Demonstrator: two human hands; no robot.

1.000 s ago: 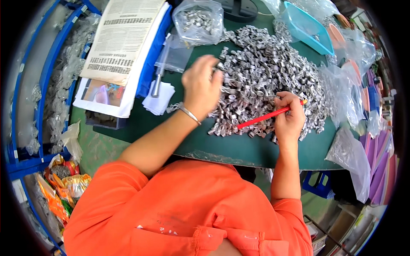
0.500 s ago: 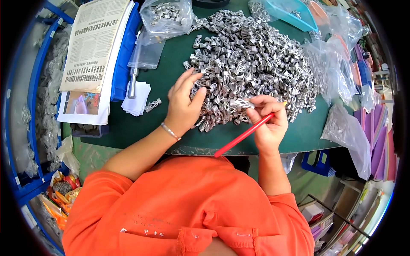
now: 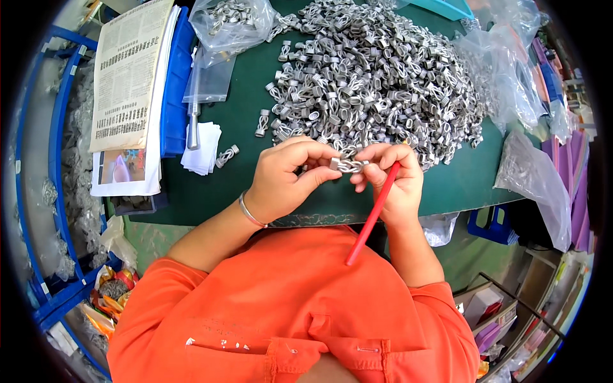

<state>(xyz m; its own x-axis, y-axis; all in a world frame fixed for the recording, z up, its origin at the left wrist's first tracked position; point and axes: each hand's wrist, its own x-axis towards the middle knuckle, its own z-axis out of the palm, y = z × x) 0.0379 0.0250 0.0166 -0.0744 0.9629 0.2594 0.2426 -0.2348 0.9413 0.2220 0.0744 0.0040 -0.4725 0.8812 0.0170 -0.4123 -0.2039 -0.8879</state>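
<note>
A small silver metal link piece (image 3: 349,166), made of looped strands with a blocky end, is held between my two hands just in front of the heap. My left hand (image 3: 284,173) pinches its left end between thumb and finger. The fingers of my right hand (image 3: 397,185) grip the other end. That same hand also keeps a slim red pen-like stick (image 3: 373,217), slanting down toward my orange top. Beyond both hands lies a big heap of similar metal link pieces (image 3: 389,83). One loose piece (image 3: 262,123) lies left of the heap.
The dark green table (image 3: 242,191) has a curved front edge near me. At left are a newspaper (image 3: 131,70) on a blue tray (image 3: 177,83), white paper slips (image 3: 202,150) and another loose piece (image 3: 227,156). Plastic bags (image 3: 511,76) and a light-blue tray (image 3: 440,7) lie right and far.
My left hand has left the edge of the heap and now pinches one end of the piece in my right hand. The red stick has swung steeper. One piece now lies apart from the heap.
</note>
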